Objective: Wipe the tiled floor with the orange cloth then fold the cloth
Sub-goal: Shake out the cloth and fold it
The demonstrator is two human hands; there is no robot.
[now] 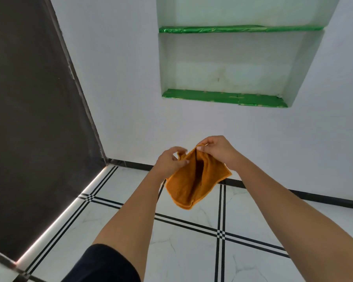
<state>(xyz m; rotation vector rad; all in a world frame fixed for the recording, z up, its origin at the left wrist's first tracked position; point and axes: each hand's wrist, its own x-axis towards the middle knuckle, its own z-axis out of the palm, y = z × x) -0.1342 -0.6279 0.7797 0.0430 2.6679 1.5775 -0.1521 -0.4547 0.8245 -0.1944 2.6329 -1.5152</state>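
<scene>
The orange cloth (189, 181) hangs in the air in front of me, doubled over, with a dark gap between its two layers. My right hand (216, 150) pinches its top corner between thumb and fingers. My left hand (170, 162) holds the cloth's upper left edge, its fingers blurred. The white tiled floor (192, 247) with black double lines lies well below the cloth, which does not touch it.
A white wall stands ahead with a recessed niche (228, 64) holding two green-lined shelves. A dark panel (31, 123) fills the left side, with a bright strip along its foot. Black skirting (324, 198) runs along the wall's base. A dark sleeve or trouser leg (104, 265) shows at the bottom.
</scene>
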